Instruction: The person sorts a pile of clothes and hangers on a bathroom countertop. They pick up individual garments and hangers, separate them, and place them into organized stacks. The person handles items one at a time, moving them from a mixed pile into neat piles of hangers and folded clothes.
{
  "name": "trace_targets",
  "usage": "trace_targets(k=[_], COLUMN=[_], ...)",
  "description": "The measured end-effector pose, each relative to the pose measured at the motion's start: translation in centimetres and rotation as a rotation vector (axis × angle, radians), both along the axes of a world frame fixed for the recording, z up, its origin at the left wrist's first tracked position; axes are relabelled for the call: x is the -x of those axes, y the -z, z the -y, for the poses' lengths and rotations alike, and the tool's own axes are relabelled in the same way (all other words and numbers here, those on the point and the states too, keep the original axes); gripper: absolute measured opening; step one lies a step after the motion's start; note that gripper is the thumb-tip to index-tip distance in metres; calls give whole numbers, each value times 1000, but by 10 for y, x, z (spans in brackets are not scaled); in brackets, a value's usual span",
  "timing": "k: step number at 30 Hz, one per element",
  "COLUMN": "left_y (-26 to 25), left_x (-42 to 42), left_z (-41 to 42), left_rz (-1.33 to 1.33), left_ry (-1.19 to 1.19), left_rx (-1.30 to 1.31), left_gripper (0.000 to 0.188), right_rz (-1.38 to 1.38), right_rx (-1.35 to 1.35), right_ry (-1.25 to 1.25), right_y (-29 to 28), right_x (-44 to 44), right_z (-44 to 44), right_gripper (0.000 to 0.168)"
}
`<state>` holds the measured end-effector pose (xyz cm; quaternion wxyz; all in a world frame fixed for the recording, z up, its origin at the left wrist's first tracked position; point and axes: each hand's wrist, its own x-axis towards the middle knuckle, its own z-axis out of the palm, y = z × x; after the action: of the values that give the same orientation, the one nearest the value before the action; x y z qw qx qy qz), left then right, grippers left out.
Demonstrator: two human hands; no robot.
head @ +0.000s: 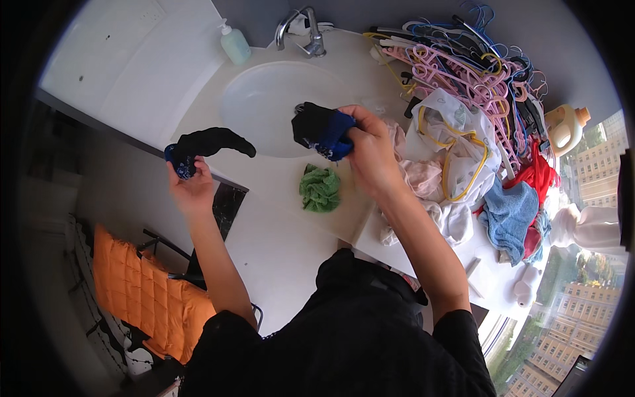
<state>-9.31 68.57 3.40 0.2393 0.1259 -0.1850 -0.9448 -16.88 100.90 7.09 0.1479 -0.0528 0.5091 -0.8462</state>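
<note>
My left hand [192,187] grips the blue patterned cuff of a black sock [211,141], whose toe end sticks out to the right over the counter edge. My right hand [369,144] pinches a second black sock [317,125] by its blue cuff, above the right part of the white washbasin [263,99]. This sock looks bunched or folded. Between and below the hands, a crumpled green cloth [320,188] lies on the pale counter.
A chrome faucet [315,42] and a soap pump bottle [234,44] stand behind the basin. Tangled hangers [461,74], a white mesh bag [459,124], a blue towel [508,216] and a detergent jug [563,129] crowd the right. An orange quilted jacket [149,293] hangs lower left.
</note>
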Motion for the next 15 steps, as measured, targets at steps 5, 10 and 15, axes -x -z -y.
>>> trace_targets(k=[5,10,15], left_y=[-11,-4,38], left_x=[-18,-28,-28], left_z=[40,12,-58], left_rz=[29,260,347], left_ry=[-265,-434,34], left_rx=[159,590,1078], left_gripper=[35,37,44], right_rz=[-360,-207,-263], right_rx=[-42,-318,-358], right_ry=[-333,-418,-333], right_y=[-27,12,51], right_x=[42,15,-29], right_z=[122,159,156], right_gripper=[59,57,50])
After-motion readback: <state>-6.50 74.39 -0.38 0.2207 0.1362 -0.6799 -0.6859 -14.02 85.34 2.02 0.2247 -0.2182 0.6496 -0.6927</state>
